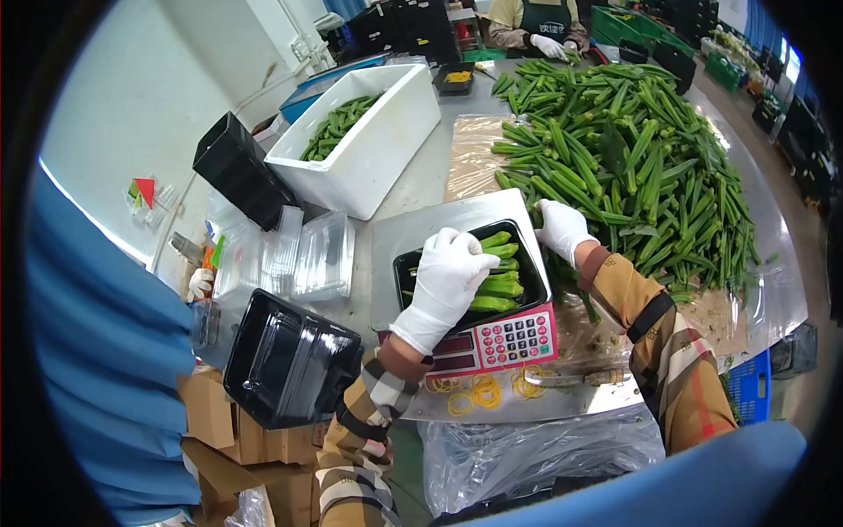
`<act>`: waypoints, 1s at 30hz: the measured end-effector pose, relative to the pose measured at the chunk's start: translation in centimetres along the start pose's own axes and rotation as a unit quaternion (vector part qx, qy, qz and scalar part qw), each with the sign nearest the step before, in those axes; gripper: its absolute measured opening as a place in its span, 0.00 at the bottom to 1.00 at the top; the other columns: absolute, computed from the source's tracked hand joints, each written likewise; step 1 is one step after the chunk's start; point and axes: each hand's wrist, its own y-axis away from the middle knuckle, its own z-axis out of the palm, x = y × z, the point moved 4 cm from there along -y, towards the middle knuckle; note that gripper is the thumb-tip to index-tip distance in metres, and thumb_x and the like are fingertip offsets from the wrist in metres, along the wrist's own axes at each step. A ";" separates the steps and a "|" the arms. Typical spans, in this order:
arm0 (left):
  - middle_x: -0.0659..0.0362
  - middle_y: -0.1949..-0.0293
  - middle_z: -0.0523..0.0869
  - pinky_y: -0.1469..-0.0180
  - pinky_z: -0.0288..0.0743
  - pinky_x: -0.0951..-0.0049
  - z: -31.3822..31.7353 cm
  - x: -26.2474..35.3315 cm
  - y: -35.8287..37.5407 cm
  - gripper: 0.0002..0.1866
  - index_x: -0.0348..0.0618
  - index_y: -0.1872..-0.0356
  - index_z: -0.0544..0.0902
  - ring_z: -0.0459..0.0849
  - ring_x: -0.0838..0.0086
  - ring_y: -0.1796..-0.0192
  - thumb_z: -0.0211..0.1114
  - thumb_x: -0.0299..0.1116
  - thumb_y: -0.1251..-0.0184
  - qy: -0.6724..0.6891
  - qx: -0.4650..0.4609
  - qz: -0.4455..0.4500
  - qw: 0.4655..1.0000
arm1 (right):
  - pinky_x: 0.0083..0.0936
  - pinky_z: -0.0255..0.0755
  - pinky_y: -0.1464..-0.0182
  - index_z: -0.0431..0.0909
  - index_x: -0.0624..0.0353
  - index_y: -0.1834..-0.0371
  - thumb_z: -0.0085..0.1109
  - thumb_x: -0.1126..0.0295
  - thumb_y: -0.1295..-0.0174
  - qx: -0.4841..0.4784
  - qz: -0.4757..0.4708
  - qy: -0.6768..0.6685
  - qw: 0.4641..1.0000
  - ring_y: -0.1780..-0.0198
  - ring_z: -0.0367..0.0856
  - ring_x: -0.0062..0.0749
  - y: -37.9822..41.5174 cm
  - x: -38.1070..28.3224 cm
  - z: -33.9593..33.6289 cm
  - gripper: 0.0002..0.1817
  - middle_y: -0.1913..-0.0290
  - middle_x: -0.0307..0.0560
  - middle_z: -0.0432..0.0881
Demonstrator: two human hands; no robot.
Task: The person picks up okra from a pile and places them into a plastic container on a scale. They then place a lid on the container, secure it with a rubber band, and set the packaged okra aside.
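My left hand (445,281), in a white glove, rests over the okra (497,285) lying in a black tray (404,268) on a scale. The scale has a steel platform (439,224) and a pink keypad (518,338). My right hand (562,228), also gloved, reaches into the near edge of a big okra pile (632,149) beside the scale; whether it grips a pod I cannot tell. Yellow rubber bands (479,393) lie in front of the scale.
A white foam box (386,145) with okra stands at the back left. Clear lids (303,255) and stacked black trays (290,360) sit to the left. Another person in gloves (549,44) works at the far end. A plastic bag (527,452) hangs below the table edge.
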 end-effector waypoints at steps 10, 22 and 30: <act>0.60 0.64 0.80 0.54 0.76 0.64 3.1 -1.6 -2.1 0.07 0.51 0.70 0.88 0.80 0.62 0.57 0.75 0.29 0.53 0.068 -0.067 0.049 0.994 | 0.39 0.76 0.43 0.79 0.55 0.43 0.71 0.61 0.44 -0.004 -0.004 -0.055 0.998 0.45 0.83 0.48 0.5 1.0 -0.3 0.26 0.47 0.53 0.84; 0.57 0.59 0.81 0.49 0.75 0.63 3.7 -0.9 -2.3 0.06 0.46 0.70 0.85 0.80 0.61 0.54 0.73 0.28 0.49 0.030 -0.084 0.024 0.996 | 0.41 0.76 0.43 0.76 0.56 0.38 0.70 0.62 0.44 -0.012 0.004 -0.072 0.997 0.45 0.83 0.50 0.9 1.2 -0.5 0.29 0.45 0.55 0.84; 0.53 0.54 0.81 0.44 0.71 0.62 -1.5 -2.0 -1.1 0.06 0.42 0.64 0.80 0.79 0.56 0.49 0.68 0.26 0.40 0.154 0.040 -0.101 0.982 | 0.35 0.79 0.47 0.77 0.64 0.37 0.67 0.67 0.49 0.035 0.088 -0.259 0.961 0.55 0.87 0.46 0.5 4.1 -2.3 0.32 0.58 0.55 0.88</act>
